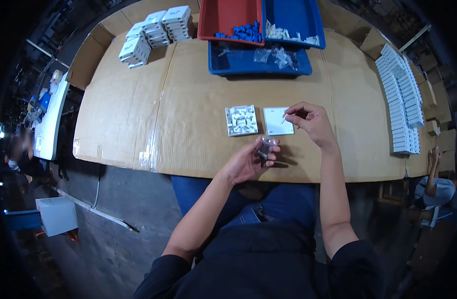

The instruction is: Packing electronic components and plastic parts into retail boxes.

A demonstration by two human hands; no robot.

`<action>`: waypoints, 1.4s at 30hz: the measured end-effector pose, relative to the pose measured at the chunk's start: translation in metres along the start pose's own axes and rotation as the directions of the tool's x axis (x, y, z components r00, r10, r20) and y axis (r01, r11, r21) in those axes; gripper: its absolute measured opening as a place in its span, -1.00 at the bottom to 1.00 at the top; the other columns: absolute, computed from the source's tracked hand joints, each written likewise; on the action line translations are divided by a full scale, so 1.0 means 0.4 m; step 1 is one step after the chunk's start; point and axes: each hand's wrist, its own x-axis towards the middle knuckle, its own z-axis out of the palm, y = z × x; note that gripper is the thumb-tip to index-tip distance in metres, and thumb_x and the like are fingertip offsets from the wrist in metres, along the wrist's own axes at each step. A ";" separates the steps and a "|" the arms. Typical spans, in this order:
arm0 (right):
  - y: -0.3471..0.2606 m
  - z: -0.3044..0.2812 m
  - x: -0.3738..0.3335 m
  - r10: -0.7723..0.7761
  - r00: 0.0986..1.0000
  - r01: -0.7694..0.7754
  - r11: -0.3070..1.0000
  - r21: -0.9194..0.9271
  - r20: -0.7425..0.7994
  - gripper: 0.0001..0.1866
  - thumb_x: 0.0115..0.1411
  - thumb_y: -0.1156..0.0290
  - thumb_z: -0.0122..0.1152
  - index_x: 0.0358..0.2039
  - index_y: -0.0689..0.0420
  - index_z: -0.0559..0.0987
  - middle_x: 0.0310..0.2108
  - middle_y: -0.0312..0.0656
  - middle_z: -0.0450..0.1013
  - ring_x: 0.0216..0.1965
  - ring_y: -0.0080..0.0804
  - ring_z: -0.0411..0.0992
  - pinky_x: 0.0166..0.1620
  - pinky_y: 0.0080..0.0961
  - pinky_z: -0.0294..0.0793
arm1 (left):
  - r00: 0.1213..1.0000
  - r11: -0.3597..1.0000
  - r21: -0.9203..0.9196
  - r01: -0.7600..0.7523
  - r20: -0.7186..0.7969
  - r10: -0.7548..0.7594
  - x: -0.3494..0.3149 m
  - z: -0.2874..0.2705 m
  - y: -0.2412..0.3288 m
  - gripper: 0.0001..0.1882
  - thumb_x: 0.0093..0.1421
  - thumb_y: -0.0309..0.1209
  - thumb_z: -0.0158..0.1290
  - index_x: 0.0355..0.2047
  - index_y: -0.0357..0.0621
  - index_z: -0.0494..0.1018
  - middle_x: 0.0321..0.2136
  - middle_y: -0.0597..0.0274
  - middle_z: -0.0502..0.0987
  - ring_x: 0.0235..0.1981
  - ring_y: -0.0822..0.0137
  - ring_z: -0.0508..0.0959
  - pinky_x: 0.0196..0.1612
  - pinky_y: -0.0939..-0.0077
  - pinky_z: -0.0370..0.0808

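Observation:
My left hand [249, 160] is closed around a small clear plastic bag [267, 148], held palm up near the table's front edge; its contents are too small to make out. Above the right part of a flat white square cover [277, 122], my right hand [310, 123] pinches a small white piece [284, 117] between thumb and fingertips. Left of the cover lies a white square plastic base [242, 120], its moulded inside facing up. Neither hand touches the base.
Stacks of white boxes [156, 29] stand at the far left. Red [204, 31] and blue [315, 20] bins hold blue and white small parts; a lower blue bin [228, 66] holds clear bags. Long rows of white pieces [399, 99] line the right edge. Another person [434, 182] is at far right.

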 end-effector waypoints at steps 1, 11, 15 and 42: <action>-0.003 0.016 -0.028 0.017 1.000 -0.017 1.000 0.005 -0.005 -0.86 0.25 0.56 0.40 -0.17 0.26 0.69 -0.32 -0.30 0.64 -0.33 -0.65 0.49 -0.27 -0.62 0.45 | 1.000 1.000 0.004 0.009 0.001 -0.009 0.005 0.003 -0.003 -0.41 0.59 -0.05 -0.27 0.30 -0.33 0.34 -0.04 0.16 0.60 -0.10 0.32 0.59 0.07 0.34 0.56; -0.046 0.080 -0.045 -0.066 0.935 0.189 0.924 -0.332 0.349 -0.82 0.19 0.50 0.40 -0.18 0.21 0.72 -0.12 -0.25 0.59 -0.20 -0.44 0.52 -0.08 -0.51 0.51 | 1.000 1.000 0.026 -0.017 0.003 0.017 -0.008 0.010 -0.003 -0.56 0.52 -0.09 -0.04 0.17 -0.16 0.46 -0.02 0.17 0.62 -0.06 0.32 0.61 0.05 0.36 0.57; -0.055 0.093 -0.028 0.060 0.894 0.119 0.924 -0.365 0.444 -0.83 0.28 0.50 0.34 -0.13 0.22 0.72 -0.08 -0.25 0.57 -0.17 -0.51 0.52 -0.05 -0.53 0.51 | 0.999 0.999 0.007 -0.034 0.004 0.033 -0.018 0.010 -0.002 -0.60 0.51 -0.15 -0.01 0.08 -0.23 0.52 -0.04 0.13 0.63 -0.09 0.34 0.63 0.01 0.38 0.57; -0.079 -0.143 0.293 -0.131 0.991 0.127 0.912 -0.391 0.015 -0.83 0.38 0.47 0.21 -0.15 0.26 0.70 -0.23 -0.19 0.67 -0.21 -0.45 0.60 -0.09 -0.49 0.57 | 0.999 0.998 0.046 -0.041 0.033 0.040 -0.011 -0.016 -0.006 -0.42 0.59 -0.04 -0.26 0.29 -0.30 0.35 -0.02 0.13 0.61 -0.08 0.32 0.62 0.07 0.34 0.58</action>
